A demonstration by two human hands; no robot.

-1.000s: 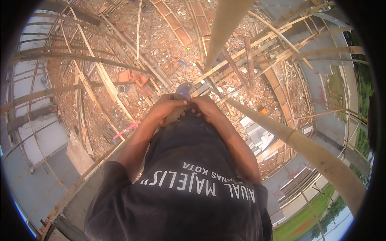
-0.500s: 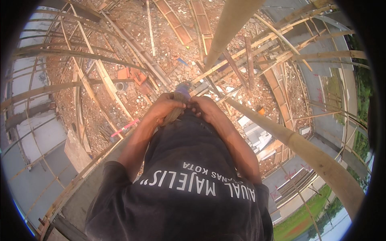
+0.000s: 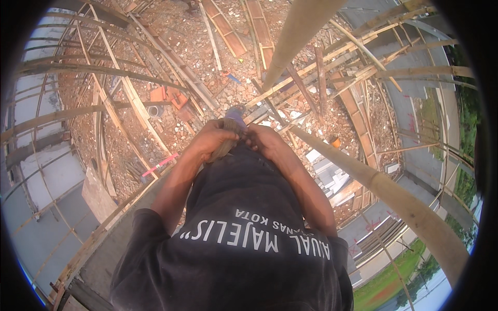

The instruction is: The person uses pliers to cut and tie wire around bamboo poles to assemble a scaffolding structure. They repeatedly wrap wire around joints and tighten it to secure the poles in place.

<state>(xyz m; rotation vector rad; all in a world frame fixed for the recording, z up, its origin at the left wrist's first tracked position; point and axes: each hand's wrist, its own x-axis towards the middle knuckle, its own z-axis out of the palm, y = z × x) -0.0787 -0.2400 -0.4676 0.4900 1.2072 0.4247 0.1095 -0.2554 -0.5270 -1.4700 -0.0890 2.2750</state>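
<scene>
Both my hands are together just beyond the hem of my black shirt [image 3: 249, 207], in front of my waist. My left hand [image 3: 211, 139] is closed round a brownish, fibrous-looking bundle [image 3: 226, 147], which hangs below the fingers and also shows above them; its exact kind is unclear. Close beside it, the curled fingers of my right hand [image 3: 263, 139] meet the left fingertips. Whatever lies between those right fingers is hidden or too small to make out. Just beyond the hands a purple-grey shape [image 3: 236, 112], perhaps footwear, shows above the ground far below.
A thick bamboo pole [image 3: 394, 194] slants past my right side, and another upright pole [image 3: 298, 39] stands ahead. Bamboo scaffolding [image 3: 104, 106] fills the left. Rubble, planks and orange tiles [image 3: 177, 98] lie far below. A grey wall ledge [image 3: 127, 225] runs at my left.
My hands stay together with only slight finger movement, and slightly more of the brownish bundle shows above the left hand. A loose pale strip of wood at the top has shifted right.
</scene>
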